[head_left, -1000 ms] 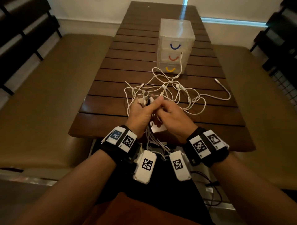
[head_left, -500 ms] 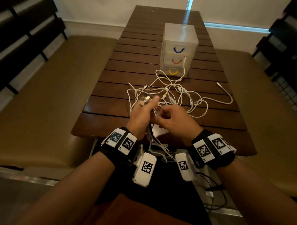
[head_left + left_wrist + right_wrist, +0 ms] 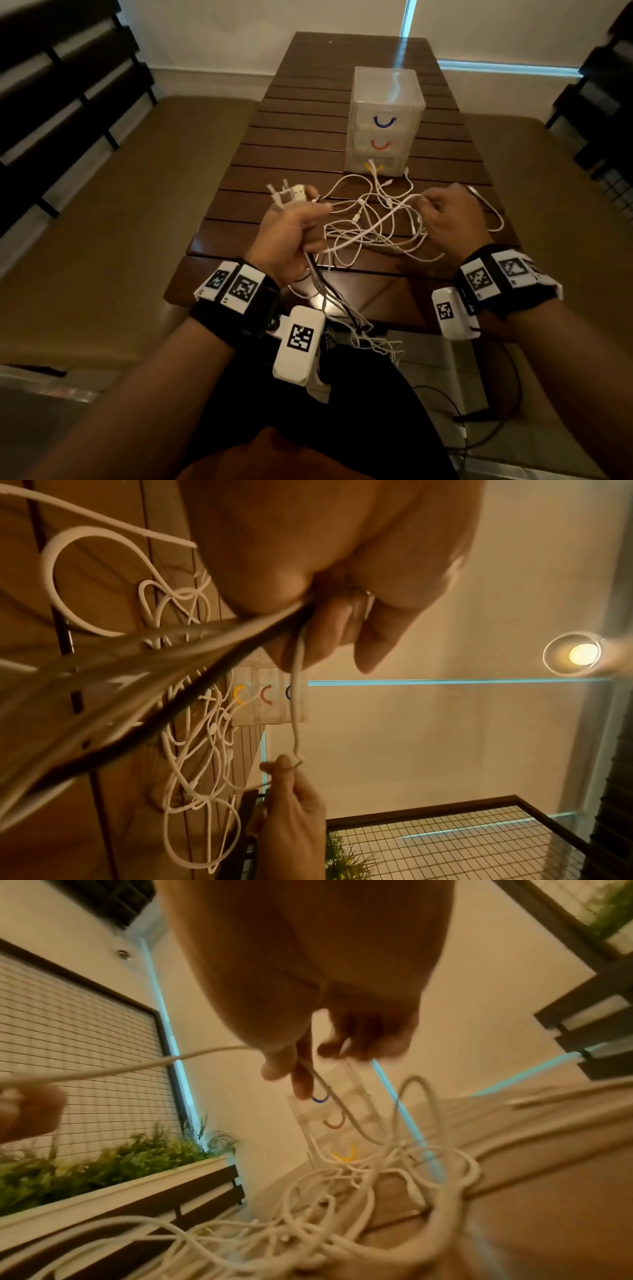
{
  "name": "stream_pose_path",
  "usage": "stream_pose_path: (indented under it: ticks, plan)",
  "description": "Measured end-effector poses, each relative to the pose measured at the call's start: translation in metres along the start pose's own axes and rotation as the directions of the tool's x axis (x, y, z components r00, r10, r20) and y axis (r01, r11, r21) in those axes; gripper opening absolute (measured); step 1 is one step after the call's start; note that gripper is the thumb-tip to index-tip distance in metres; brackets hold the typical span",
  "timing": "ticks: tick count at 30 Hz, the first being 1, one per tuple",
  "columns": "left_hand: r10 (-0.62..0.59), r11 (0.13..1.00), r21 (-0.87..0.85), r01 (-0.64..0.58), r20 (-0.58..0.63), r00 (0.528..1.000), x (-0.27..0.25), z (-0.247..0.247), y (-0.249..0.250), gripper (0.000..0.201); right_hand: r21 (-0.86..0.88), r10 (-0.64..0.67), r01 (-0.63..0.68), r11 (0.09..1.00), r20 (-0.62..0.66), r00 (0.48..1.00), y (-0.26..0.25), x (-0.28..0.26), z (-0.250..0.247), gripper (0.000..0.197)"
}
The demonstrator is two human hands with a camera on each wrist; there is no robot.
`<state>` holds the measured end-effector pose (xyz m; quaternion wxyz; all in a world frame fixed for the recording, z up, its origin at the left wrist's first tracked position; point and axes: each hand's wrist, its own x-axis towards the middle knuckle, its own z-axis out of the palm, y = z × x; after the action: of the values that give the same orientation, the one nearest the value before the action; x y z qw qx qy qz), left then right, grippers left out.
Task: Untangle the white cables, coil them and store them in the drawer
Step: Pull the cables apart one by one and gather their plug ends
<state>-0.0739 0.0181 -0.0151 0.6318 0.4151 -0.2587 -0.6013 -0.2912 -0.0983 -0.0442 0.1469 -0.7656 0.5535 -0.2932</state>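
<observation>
We find the white cables (image 3: 370, 222) lying as one tangled heap on the desk (image 3: 301, 137), near its front edge, directly between and just ahead of both hands; a few strands trail off the edge toward the lap. One strand (image 3: 373, 224) is lifted clear of the heap and runs approx. left-right, from the left hand (image 3: 291, 236) across to the right hand (image 3: 452, 219). That is the axis the next pull turns on, in our judgement. Left hand is clenched round a bundle of cable ends, w/ several plugs (image 3: 291, 197) sticking up past the knuckles. Right hand pinches the single strand between thumb and forefinger, as the left wrist view confirms (image 3: 291, 767). The hands stand well apart, at about the same distance from the body; the heap sags below the raised strand, nearer the right hand. The clear drawer unit (image 3: 385, 120) stands further back on the desk, beyond the heap and slightly right of centre, all three drawers closed. Nothing coiled yet; we rate the task as early, untangling stage. Risk: drawing the strand sideways may tighten loops in the heap rather than free them.
</observation>
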Motion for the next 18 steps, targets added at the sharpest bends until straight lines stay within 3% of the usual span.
stream_pose_path:
  ticks: [4, 7, 9, 11, 14, 16, 18]
  plan:
    - [-0.064, 0.979, 0.198, 0.049, 0.07, 0.996, 0.004, 0.015, -0.004, 0.018, 0.174, -0.046, 0.018, 0.985, 0.159, 0.986, -0.03, 0.002, -0.006, 0.016]
    - [-0.042, 0.965, 0.258, 0.036, 0.015, 0.999, 0.018, 0.021, -0.007, 0.028, 0.413, -0.317, 0.194, 0.89, 0.253, 0.914, -0.063, -0.013, -0.025, 0.013]
    - [-0.08, 0.936, 0.346, 0.061, 0.042, 0.996, 0.025, 0.023, -0.009, 0.031, 0.577, -0.451, 0.252, 0.777, 0.231, 0.862, -0.079, -0.022, -0.037, 0.014]
    - [-0.159, 0.885, 0.456, 0.091, 0.114, 0.981, 0.027, 0.025, -0.013, 0.026, 0.683, -0.495, 0.29, 0.67, 0.121, 0.86, -0.087, -0.026, -0.049, 0.018]
    - [-0.191, 0.866, 0.491, 0.098, 0.142, 0.971, 0.028, 0.024, -0.021, 0.019, 0.739, -0.421, 0.315, 0.595, -0.047, 0.906, -0.081, -0.022, -0.064, 0.021]
    - [-0.142, 0.9, 0.426, 0.092, 0.088, 0.986, 0.028, 0.021, -0.024, 0.016, 0.743, -0.283, 0.273, 0.611, -0.117, 0.952, -0.071, -0.024, -0.072, 0.021]
    - [-0.057, 0.921, 0.386, 0.052, 0.002, 0.998, 0.026, 0.021, -0.025, 0.014, 0.769, -0.067, 0.139, 0.624, -0.125, 0.99, -0.057, -0.028, -0.075, 0.031]
